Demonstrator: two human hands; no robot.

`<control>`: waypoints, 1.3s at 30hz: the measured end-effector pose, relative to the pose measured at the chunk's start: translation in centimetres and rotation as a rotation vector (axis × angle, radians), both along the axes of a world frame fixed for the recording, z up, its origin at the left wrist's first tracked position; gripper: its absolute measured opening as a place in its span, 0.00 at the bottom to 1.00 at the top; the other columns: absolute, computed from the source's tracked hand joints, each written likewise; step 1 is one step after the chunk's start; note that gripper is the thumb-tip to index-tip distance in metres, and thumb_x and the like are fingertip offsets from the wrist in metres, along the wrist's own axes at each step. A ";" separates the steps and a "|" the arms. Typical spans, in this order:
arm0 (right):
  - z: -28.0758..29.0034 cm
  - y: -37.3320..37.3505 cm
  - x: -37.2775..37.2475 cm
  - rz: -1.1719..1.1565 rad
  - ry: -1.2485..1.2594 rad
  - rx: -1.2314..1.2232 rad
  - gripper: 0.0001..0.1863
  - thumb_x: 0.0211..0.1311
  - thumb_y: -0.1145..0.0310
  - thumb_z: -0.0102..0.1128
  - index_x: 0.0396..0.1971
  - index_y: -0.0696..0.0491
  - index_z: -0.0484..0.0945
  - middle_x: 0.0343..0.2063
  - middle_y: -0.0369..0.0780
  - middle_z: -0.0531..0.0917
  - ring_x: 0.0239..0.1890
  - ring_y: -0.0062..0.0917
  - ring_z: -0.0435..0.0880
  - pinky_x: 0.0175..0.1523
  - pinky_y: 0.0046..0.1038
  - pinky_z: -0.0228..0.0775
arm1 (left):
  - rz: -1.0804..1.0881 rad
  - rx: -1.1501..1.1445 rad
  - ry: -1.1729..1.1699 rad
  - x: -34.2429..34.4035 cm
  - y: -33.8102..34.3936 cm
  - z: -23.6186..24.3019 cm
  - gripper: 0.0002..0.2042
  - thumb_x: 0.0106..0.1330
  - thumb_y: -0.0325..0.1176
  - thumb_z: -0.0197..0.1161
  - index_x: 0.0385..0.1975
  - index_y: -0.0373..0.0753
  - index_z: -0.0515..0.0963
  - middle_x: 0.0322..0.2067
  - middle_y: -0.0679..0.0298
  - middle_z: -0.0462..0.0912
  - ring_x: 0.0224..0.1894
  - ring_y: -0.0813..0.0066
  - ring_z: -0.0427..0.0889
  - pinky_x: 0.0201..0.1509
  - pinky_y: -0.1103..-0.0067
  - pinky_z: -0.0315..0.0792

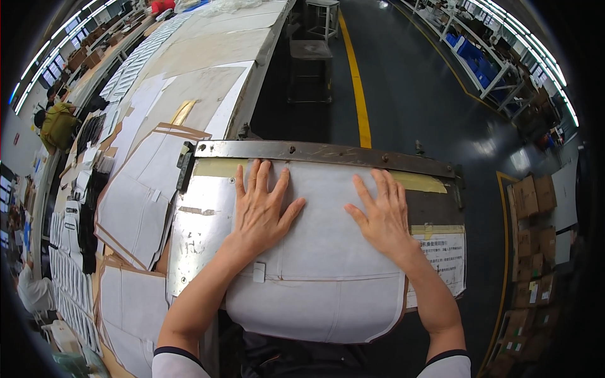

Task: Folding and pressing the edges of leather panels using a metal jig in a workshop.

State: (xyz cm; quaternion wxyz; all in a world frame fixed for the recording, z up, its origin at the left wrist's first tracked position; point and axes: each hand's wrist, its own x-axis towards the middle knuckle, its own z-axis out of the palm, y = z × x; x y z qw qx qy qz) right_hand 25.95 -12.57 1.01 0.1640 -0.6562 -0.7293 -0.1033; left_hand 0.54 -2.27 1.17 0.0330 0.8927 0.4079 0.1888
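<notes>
Before you, the metal plate (205,242) carries a white panel (324,242), which reaches past its near edge, and a printed notice (449,268). On the bench (251,79) to your left lie brown-edged pieces (133,217) and large sheets (205,53).

Items obscured, cropped or indistinct.
Pale grey panel (321,220), centre: partly covered by left hand (260,206) and right hand (383,217); upper edge lost at metal bar (334,154), whether beneath or only against it unclear. Printed sheet (452,255), right of centre: crossed by right forearm (436,302). Stacked panels (129,302), lower left: cut by bottom edge. Person in olive clothing (58,126), upper left: hands too small to tell. Cardboard boxes (527,315), lower right: fading into dark rim.
</notes>
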 end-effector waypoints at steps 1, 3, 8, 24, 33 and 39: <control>-0.1 0.0 0.0 -0.002 0.006 0.002 0.31 0.72 0.48 0.60 0.63 0.57 0.76 0.63 0.59 0.70 0.66 0.57 0.67 0.68 0.56 0.59 | 0.005 0.029 0.032 0.0 -0.1 0.2 0.32 0.74 0.55 0.58 0.68 0.37 0.71 0.69 0.39 0.62 0.76 0.38 0.55 0.80 0.48 0.40; -0.1 0.1 0.0 -0.004 0.012 0.001 0.30 0.72 0.49 0.60 0.61 0.58 0.77 0.62 0.59 0.71 0.66 0.56 0.68 0.68 0.56 0.59 | -0.007 0.019 0.032 -0.3 -0.1 0.4 0.32 0.74 0.55 0.58 0.67 0.36 0.72 0.69 0.39 0.63 0.76 0.38 0.56 0.80 0.48 0.42; 0.6 0.1 -0.1 0.009 -0.056 0.010 0.27 0.70 0.56 0.64 0.58 0.62 0.77 0.60 0.55 0.75 0.64 0.51 0.71 0.66 0.51 0.61 | -0.030 0.013 -0.020 -0.6 0.2 0.0 0.30 0.73 0.52 0.60 0.65 0.34 0.74 0.67 0.39 0.63 0.74 0.38 0.58 0.78 0.50 0.50; 0.4 0.0 -0.5 -0.047 -0.106 0.016 0.26 0.68 0.58 0.64 0.58 0.61 0.78 0.58 0.53 0.73 0.61 0.48 0.73 0.63 0.49 0.66 | -0.032 0.071 -0.049 -0.6 0.2 0.0 0.29 0.71 0.48 0.65 0.63 0.32 0.73 0.60 0.36 0.72 0.68 0.40 0.69 0.75 0.48 0.57; 0.7 -0.1 -0.6 -0.041 -0.096 0.010 0.25 0.69 0.60 0.63 0.59 0.62 0.77 0.57 0.55 0.74 0.61 0.50 0.73 0.64 0.51 0.65 | -0.026 0.111 -0.056 -0.5 0.2 0.2 0.29 0.66 0.47 0.71 0.61 0.34 0.76 0.59 0.42 0.72 0.65 0.44 0.71 0.74 0.50 0.60; 0.6 -0.1 -0.5 -0.009 -0.058 0.052 0.25 0.68 0.61 0.64 0.57 0.63 0.76 0.56 0.55 0.73 0.60 0.50 0.72 0.64 0.51 0.65 | -0.043 0.123 -0.052 -0.6 0.2 0.3 0.28 0.69 0.47 0.67 0.60 0.32 0.75 0.59 0.40 0.73 0.65 0.43 0.70 0.75 0.50 0.58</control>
